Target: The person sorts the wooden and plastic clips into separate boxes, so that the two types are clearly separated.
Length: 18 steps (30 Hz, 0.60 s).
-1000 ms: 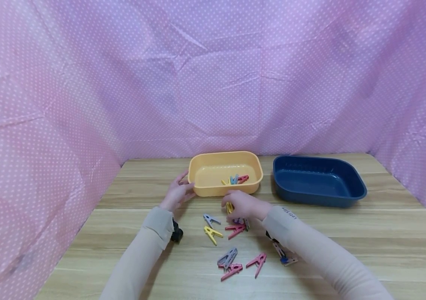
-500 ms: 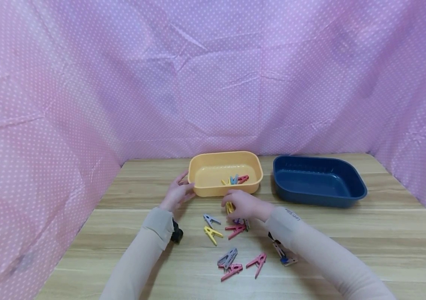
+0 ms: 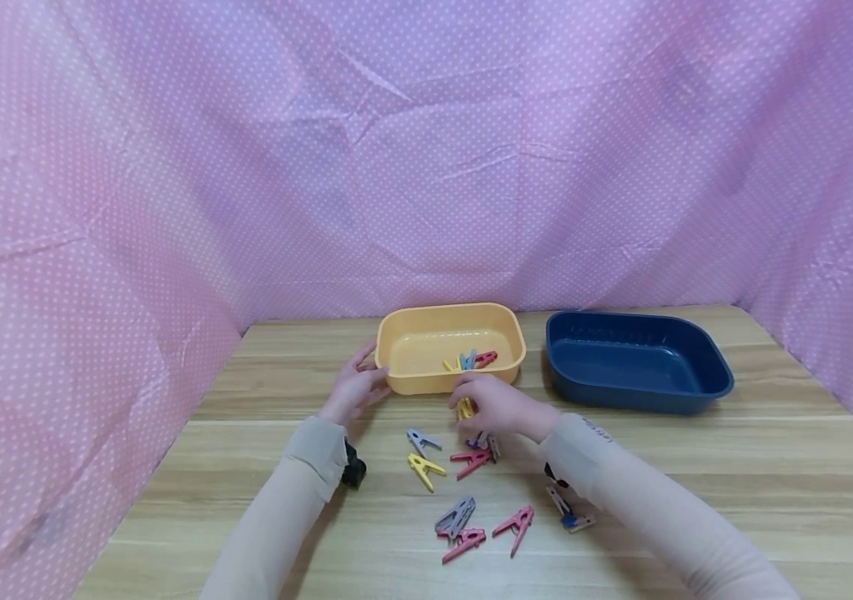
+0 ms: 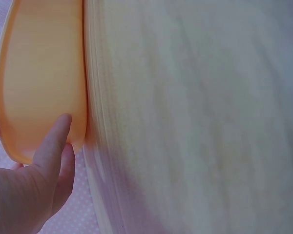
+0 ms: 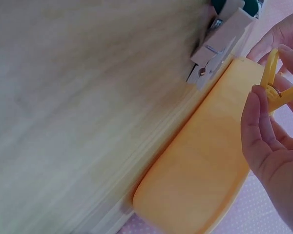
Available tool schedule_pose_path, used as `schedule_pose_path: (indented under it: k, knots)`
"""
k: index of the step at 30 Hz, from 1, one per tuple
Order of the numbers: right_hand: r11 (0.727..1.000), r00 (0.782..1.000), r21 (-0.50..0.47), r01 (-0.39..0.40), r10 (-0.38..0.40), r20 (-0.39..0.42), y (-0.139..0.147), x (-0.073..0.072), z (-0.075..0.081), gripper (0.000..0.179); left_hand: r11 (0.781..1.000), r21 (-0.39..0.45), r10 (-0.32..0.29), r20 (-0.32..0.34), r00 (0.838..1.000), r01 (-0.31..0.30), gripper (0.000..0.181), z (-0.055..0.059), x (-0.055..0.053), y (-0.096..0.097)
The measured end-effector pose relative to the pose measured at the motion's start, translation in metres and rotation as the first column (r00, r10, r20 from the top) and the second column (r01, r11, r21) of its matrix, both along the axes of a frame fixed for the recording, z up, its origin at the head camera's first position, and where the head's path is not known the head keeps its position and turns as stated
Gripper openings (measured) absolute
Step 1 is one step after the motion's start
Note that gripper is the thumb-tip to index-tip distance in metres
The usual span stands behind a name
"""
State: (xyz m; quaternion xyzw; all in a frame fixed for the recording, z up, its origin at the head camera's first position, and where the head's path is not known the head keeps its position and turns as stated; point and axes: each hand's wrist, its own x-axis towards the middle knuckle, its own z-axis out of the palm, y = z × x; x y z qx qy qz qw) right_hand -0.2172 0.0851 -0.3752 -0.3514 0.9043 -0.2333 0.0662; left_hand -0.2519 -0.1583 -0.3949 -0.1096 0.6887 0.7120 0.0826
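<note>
Head view: left hand (image 3: 353,390), fingers extended, rests against the left end of the orange bin (image 3: 418,383); right hand (image 3: 499,405) pinches a yellow peg (image 3: 465,408) just in front of that bin. Loose pegs (image 3: 519,521) lie on the table (image 3: 231,417); blue bin (image 3: 629,397) stands to the right. Left wrist view: outstretched fingers at the bin's outer wall. Right wrist view: yellow peg gripped by the fingertips, wooden peg (image 5: 223,38) near the bin
</note>
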Motion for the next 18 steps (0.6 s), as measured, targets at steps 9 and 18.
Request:
schedule_pose_path:
  k: [9, 18]
  knots:
    - [0.999, 1.000, -0.040, 0.009, -0.010, -0.030, 0.010, -0.001, 0.001, 0.023, 1.000, 0.006, -0.004, -0.004, 1.000, 0.004, 0.063, 0.001, 0.000, 0.000]
    - [0.998, 0.998, -0.070, -0.004, 0.000, -0.063, 0.019, -0.005, -0.001, 0.020, 1.000, 0.017, -0.014, -0.010, 1.000, 0.014, 0.064, 0.001, 0.000, 0.000]
